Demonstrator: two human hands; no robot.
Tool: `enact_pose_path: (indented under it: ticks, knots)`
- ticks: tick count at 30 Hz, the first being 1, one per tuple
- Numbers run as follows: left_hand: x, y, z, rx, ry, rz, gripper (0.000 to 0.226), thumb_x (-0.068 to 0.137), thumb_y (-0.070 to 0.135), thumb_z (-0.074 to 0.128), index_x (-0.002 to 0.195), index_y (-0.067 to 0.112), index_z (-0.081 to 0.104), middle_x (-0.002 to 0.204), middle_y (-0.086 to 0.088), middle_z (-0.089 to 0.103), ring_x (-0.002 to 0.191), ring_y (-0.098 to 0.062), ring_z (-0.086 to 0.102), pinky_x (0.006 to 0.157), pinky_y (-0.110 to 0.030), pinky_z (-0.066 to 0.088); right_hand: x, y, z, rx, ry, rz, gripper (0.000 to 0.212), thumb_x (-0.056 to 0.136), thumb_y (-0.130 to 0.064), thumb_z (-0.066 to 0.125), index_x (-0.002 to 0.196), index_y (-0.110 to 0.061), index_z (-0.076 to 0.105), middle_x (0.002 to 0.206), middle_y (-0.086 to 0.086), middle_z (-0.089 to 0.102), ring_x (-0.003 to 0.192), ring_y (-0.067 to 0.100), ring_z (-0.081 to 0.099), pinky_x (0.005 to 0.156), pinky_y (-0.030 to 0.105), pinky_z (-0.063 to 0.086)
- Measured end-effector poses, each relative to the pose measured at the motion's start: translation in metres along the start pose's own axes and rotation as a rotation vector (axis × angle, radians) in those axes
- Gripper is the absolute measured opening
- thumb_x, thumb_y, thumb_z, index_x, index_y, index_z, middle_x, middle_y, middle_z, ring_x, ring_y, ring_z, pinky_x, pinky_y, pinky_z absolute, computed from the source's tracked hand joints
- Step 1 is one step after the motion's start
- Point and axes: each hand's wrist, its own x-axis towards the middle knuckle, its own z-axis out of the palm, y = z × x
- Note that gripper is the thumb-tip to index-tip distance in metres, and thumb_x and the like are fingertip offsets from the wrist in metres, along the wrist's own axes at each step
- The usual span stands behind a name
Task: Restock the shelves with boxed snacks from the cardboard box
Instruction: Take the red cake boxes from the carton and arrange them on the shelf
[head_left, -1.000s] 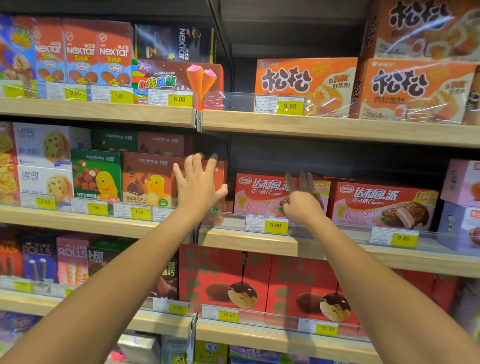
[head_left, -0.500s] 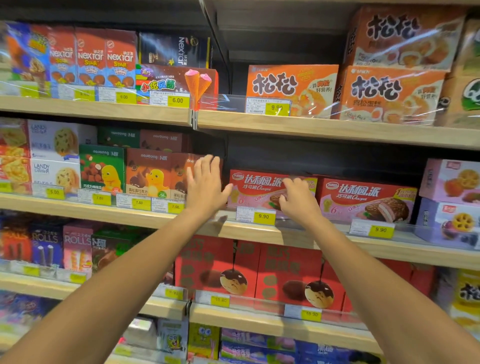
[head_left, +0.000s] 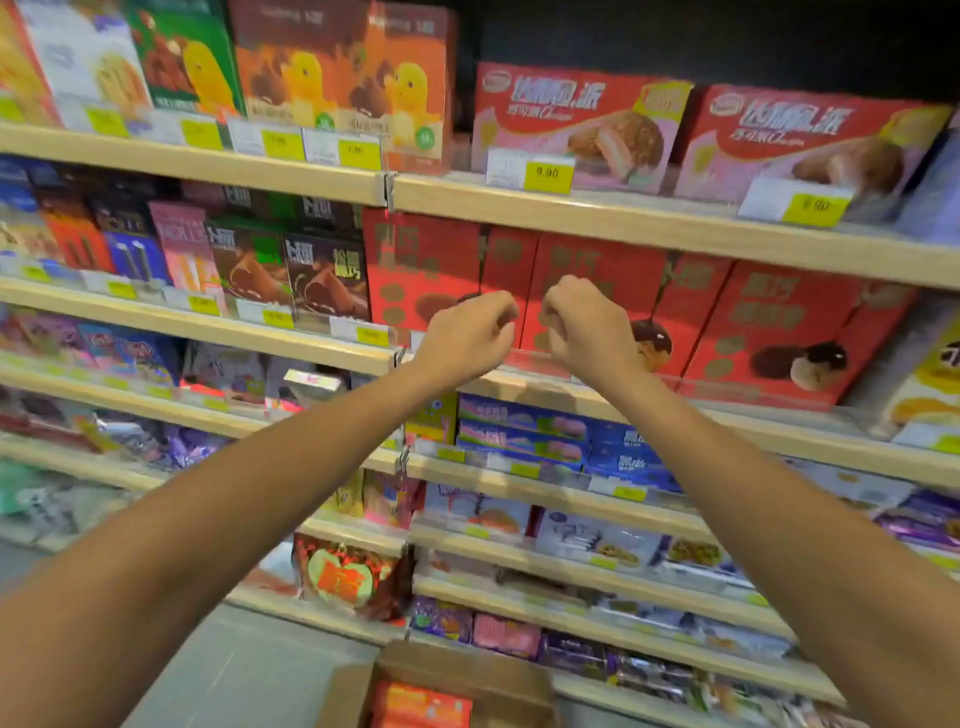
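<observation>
Both my arms reach forward in the head view. My left hand (head_left: 466, 332) and my right hand (head_left: 587, 325) hover close together with fingers curled, holding nothing, in front of red boxes (head_left: 613, 291) with chocolate balls printed on them. Above them, red and pink pie boxes (head_left: 576, 124) stand on the higher shelf (head_left: 649, 223). At the bottom of the view an open cardboard box (head_left: 452, 675) sits on the floor, with orange boxed snacks (head_left: 421, 704) inside. The picture is blurred by motion.
Wooden shelves run across the whole view, packed with snack boxes and bags behind yellow price tags (head_left: 548, 174). Yellow-duck chocolate boxes (head_left: 337, 67) stand at the upper left. Grey floor (head_left: 249, 670) shows beside the cardboard box.
My view has tilted down and the cardboard box has come into sight. Both hands have left the pie-box shelf, dropped one shelf lower, moved together and curled their fingers.
</observation>
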Motion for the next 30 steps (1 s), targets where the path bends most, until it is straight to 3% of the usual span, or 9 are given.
enact_pose_path:
  ticks: [4,8,11,13,18,21,24,26,30]
  knots:
    - [-0.062,-0.023,0.048,-0.015,-0.263,-0.030,0.020,0.095,0.023,0.046,0.110,0.016,0.058,0.097,0.001,0.064,0.088,-0.020,0.059,0.062,-0.026,0.030,-0.060,-0.012,0.054,0.138,-0.231,0.058,0.016,0.082,-0.008,0.043,0.086,-0.002,0.058,0.085,0.017,0.059,0.081,0.036,0.057,0.061,0.042,0.044]
    - [-0.126,-0.051,0.099,-0.065,-0.496,-0.149,0.023,0.098,0.024,0.043,0.115,0.015,0.056,0.104,-0.002,0.063,0.089,-0.023,0.058,0.065,-0.031,0.039,-0.120,-0.021,0.111,0.247,-0.483,0.154,0.014,0.089,-0.006,0.045,0.092,-0.003,0.058,0.092,0.018,0.061,0.083,0.035,0.056,0.063,0.039,0.041]
    - [-0.177,-0.076,0.141,-0.106,-0.653,-0.301,0.024,0.095,0.025,0.045,0.115,0.018,0.056,0.104,-0.004,0.064,0.092,-0.027,0.061,0.074,-0.036,0.048,-0.172,-0.028,0.148,0.299,-0.661,0.239,0.016,0.090,-0.006,0.042,0.092,-0.004,0.058,0.087,0.020,0.062,0.080,0.036,0.058,0.065,0.041,0.046]
    - [-0.209,-0.085,0.166,-0.137,-0.767,-0.415,0.029,0.092,0.026,0.049,0.119,0.016,0.056,0.116,-0.004,0.063,0.104,-0.027,0.061,0.086,-0.036,0.048,-0.209,-0.032,0.172,0.339,-0.760,0.299,0.022,0.091,-0.011,0.039,0.091,-0.004,0.060,0.089,0.019,0.065,0.083,0.037,0.060,0.070,0.041,0.047]
    - [-0.308,-0.114,0.241,-0.208,-1.089,-0.669,0.064,0.081,0.044,0.047,0.134,0.008,0.044,0.134,-0.015,0.051,0.121,-0.031,0.051,0.097,-0.039,0.044,-0.299,-0.049,0.240,0.418,-1.065,0.424,0.027,0.093,-0.011,0.041,0.108,-0.005,0.061,0.109,0.017,0.065,0.101,0.033,0.060,0.082,0.035,0.043]
    - [-0.361,-0.129,0.281,-0.186,-1.147,-0.806,0.051,0.091,0.028,0.052,0.137,0.007,0.041,0.138,-0.014,0.047,0.125,-0.032,0.047,0.102,-0.039,0.041,-0.345,-0.060,0.276,0.440,-1.204,0.482,0.025,0.094,-0.011,0.043,0.110,-0.006,0.061,0.107,0.014,0.065,0.101,0.029,0.059,0.083,0.031,0.041]
    - [-0.411,-0.150,0.332,-0.099,-1.178,-0.799,0.057,0.081,0.042,0.049,0.133,0.018,0.047,0.132,-0.007,0.051,0.121,-0.033,0.050,0.097,-0.043,0.045,-0.393,-0.075,0.325,0.490,-1.265,0.590,0.016,0.094,-0.017,0.046,0.100,-0.011,0.060,0.093,0.010,0.064,0.095,0.027,0.060,0.072,0.029,0.040]
    - [-0.446,-0.161,0.362,-0.106,-1.175,-0.834,0.058,0.076,0.046,0.044,0.129,0.022,0.050,0.127,-0.005,0.053,0.118,-0.033,0.053,0.093,-0.046,0.048,-0.423,-0.085,0.357,0.517,-1.305,0.603,0.022,0.093,-0.019,0.047,0.110,-0.011,0.060,0.097,0.009,0.065,0.095,0.027,0.060,0.076,0.032,0.048]
    - [-0.523,-0.188,0.432,0.029,-1.201,-0.807,0.055,0.085,0.022,0.055,0.136,0.013,0.039,0.136,-0.011,0.043,0.123,-0.032,0.044,0.101,-0.044,0.041,-0.505,-0.107,0.446,0.529,-1.355,0.558,0.030,0.092,-0.028,0.046,0.120,-0.019,0.054,0.113,0.002,0.062,0.107,0.023,0.057,0.080,0.034,0.048]
